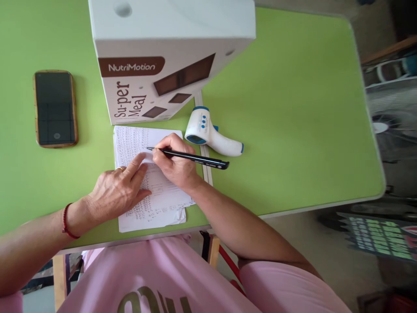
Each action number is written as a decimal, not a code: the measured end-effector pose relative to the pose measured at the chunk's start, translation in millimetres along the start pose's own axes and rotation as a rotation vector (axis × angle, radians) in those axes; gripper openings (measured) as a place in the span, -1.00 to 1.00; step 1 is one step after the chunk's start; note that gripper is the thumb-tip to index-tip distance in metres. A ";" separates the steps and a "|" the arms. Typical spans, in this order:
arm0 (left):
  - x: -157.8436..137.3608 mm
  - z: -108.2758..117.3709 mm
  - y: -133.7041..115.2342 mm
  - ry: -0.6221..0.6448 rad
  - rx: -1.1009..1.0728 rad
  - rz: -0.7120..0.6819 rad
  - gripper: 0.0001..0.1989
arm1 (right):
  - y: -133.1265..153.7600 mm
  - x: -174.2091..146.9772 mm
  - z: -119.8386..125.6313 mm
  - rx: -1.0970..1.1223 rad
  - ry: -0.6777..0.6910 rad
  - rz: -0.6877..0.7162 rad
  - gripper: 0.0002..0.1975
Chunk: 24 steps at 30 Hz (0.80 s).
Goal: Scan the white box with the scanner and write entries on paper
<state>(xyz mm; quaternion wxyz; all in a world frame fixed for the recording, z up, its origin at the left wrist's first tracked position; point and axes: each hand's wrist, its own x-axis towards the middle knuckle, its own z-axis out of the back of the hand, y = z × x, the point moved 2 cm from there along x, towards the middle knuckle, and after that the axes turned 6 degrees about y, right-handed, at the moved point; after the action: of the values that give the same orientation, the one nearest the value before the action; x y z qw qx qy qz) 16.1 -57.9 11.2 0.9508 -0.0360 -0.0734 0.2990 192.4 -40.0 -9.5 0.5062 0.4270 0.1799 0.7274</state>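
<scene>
My right hand (178,164) grips a black pen (198,159) between thumb and fingers. The pen's tip points left, at or just above the written sheet of paper (166,187); I cannot tell whether it touches. Rows of handwriting cover much of the sheet, which lies on more paper. My left hand (119,189) rests on the paper's left side, fingers stretched out, index fingertip close to the pen tip. A ring is on one finger and a red cord circles the wrist. Just right of the paper lies a white and blue infrared thermometer (203,130).
A tall white box (137,91) marked "NutriMotion" stands behind the paper. To the left, a phone (55,108) in a brown case lies face up on the green table (293,108). Beyond the table's right edge stands a fan (387,126).
</scene>
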 end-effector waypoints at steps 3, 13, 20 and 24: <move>-1.2 -0.8 0.5 0.017 -0.001 0.000 -0.53 | 0.3 -0.1 0.4 0.005 -0.004 0.003 -0.85; -1.7 -1.0 0.8 0.066 -0.013 0.007 -0.58 | -0.3 -0.9 1.3 0.023 -0.044 -0.010 -0.84; -1.5 -1.5 0.5 0.083 -0.013 0.009 -0.57 | 0.7 -0.1 1.4 0.021 -0.032 -0.024 -0.83; -2.1 -1.1 0.5 0.082 -0.010 0.011 -0.57 | 1.2 0.9 1.7 0.009 -0.029 -0.015 -0.84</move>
<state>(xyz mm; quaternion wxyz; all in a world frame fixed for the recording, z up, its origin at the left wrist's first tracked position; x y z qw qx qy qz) 14.3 -58.7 9.7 0.9511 -0.0532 -0.0354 0.3022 193.0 -40.0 -7.3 0.5122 0.4385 0.1788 0.7165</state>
